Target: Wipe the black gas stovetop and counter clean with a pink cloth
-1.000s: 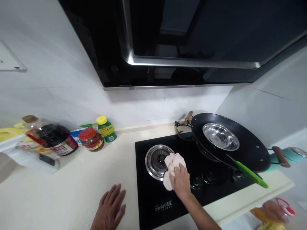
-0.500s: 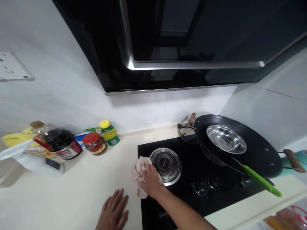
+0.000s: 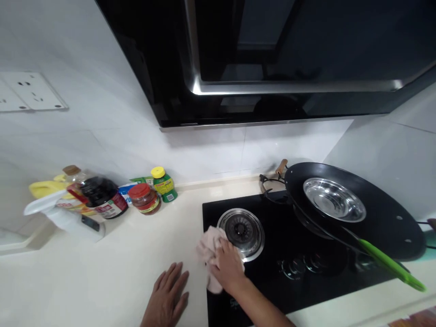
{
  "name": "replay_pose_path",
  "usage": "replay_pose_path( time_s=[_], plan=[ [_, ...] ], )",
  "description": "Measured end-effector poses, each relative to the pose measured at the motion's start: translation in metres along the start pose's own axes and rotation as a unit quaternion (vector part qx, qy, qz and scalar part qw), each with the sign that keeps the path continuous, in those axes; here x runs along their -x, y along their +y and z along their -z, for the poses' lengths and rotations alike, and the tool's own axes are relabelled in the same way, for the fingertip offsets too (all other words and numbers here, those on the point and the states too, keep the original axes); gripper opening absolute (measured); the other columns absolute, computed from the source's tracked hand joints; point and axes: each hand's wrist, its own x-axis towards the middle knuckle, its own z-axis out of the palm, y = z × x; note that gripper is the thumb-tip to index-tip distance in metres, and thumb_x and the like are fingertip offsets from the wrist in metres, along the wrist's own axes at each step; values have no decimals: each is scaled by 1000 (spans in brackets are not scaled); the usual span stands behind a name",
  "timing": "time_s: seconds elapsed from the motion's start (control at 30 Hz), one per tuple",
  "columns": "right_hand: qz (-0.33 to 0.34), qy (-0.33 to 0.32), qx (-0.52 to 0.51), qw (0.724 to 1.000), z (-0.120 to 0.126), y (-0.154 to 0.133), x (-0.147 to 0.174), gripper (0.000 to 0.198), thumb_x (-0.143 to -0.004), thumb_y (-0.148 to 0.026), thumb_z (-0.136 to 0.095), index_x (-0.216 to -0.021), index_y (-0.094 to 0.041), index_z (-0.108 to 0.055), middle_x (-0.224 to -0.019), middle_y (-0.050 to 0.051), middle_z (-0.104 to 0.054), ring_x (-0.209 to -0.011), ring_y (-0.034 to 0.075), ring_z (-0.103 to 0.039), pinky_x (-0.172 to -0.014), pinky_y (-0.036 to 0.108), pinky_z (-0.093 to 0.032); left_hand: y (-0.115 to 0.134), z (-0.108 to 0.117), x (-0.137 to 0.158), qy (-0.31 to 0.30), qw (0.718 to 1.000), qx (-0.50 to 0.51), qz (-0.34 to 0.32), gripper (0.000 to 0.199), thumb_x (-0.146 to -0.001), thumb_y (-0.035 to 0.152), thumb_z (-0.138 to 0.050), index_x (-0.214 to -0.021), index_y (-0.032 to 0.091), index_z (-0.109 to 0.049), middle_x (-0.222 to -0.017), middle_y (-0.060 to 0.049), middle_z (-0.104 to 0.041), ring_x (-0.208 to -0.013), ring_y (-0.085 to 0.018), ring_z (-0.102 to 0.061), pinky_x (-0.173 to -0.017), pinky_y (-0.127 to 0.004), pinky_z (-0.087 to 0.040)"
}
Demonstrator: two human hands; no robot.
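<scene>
My right hand (image 3: pixel 229 268) presses a crumpled pale pink cloth (image 3: pixel 211 247) against the left edge of the black glass cooktop (image 3: pixel 265 272). Its fingers lie bunched over the cloth, beside the left gas burner (image 3: pixel 240 230). Part of the cloth is hidden under the hand. Flat on the cream countertop (image 3: pixel 116 281), left of the cooktop, rests my left hand (image 3: pixel 167 295), fingers spread and nothing in it.
On the right burner sits a large black wok (image 3: pixel 378 227) holding a steel bowl (image 3: pixel 334 200) and a green-handled utensil (image 3: pixel 391 265). Jars (image 3: pixel 146 199), a dark sauce bottle (image 3: pixel 105 197) and a white spray bottle (image 3: pixel 73 222) line the back left. A range hood (image 3: pixel 272 109) overhangs.
The view has swung left, so the scene sits further right. My right hand and the cloth have slid slightly toward the cooktop's front. My left hand stays on the counter.
</scene>
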Motion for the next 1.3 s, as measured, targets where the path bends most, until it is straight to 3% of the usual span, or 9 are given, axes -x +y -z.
replay_pose_path(
  time_s=[0.13, 0.23, 0.4, 0.5, 0.7, 0.87, 1.0, 1.13, 1.3],
  plan=[
    [3, 84, 7, 996, 14, 60, 73, 28, -85, -29, -65, -111, -21, -70, -145, 13, -61, -132, 33, -54, -114, 48, -38, 0, -2, 3, -11, 1000, 16, 10, 58, -94, 49, -61, -150, 36, -52, -156, -4, -57, -142, -25, -54, -109, -42, -48],
    [-26, 158, 28, 987, 27, 101, 89, 14, -89, -29, -60, -100, -22, -66, -134, 13, -66, -124, 31, -58, -107, 46, -42, 0, -3, 3, -2, 1000, 12, 7, 60, -93, 52, -60, -151, 36, -50, -156, -4, -58, -141, -25, -54, -109, -42, -48],
    [-118, 250, 20, 961, 30, 134, 58, 30, -102, -46, -44, -88, -23, -58, -117, 17, -67, -107, 32, -61, -95, 45, -46, 0, -4, 2, 28, 1000, -10, -5, 65, -92, 53, -62, -153, 34, -47, -155, -4, -59, -141, -25, -53, -109, -40, -48],
    [-203, 252, 17, 946, 33, 136, 17, 34, -102, -49, -40, -95, -21, -59, -108, 17, -66, -101, 33, -61, -91, 44, -45, 0, -3, 0, 28, 999, -26, -7, 66, -92, 53, -61, -153, 34, -47, -155, -4, -58, -142, -25, -52, -109, -40, -47],
    [-269, 82, 43, 959, 64, 123, -76, 45, -97, -50, -53, -125, -15, -57, -131, 20, -58, -125, 35, -52, -103, 45, -39, 3, 2, -1, 23, 999, -34, -9, 64, -92, 52, -61, -151, 33, -49, -156, -6, -57, -146, -26, -48, -110, -43, -46],
    [-225, 0, 55, 973, 82, 120, -132, 50, -97, -53, -54, -133, -18, -56, -138, 17, -54, -128, 33, -49, -103, 43, -38, 6, 5, -1, 17, 1000, -16, 1, 62, -92, 45, -62, -151, 31, -50, -157, -7, -56, -149, -26, -44, -112, -43, -44],
    [-158, -56, 67, 984, 80, 91, -163, 65, -92, -52, -62, -149, -23, -49, -143, 17, -50, -128, 35, -47, -103, 46, -36, 8, 5, -1, 11, 1000, -23, 7, 58, -92, 46, -61, -149, 31, -53, -158, -6, -55, -149, -26, -44, -113, -44, -43],
    [-36, -115, 56, 991, 63, 30, -163, 72, -87, -51, -69, -154, -39, -47, -145, 10, -49, -129, 34, -47, -106, 48, -34, 6, 4, 2, 4, 1000, -12, 14, 55, -94, 47, -59, -147, 34, -54, -157, -4, -56, -147, -25, -46, -113, -42, -43],
    [84, -115, 29, 989, 27, -35, -100, 68, -85, -51, -72, -149, -38, -53, -153, 9, -45, -135, 35, -43, -114, 52, -29, 2, 0, 4, 2, 999, 26, 18, 56, -94, 47, -60, -148, 36, -53, -157, -4, -56, -145, -25, -49, -113, -42, -43]
  ],
)
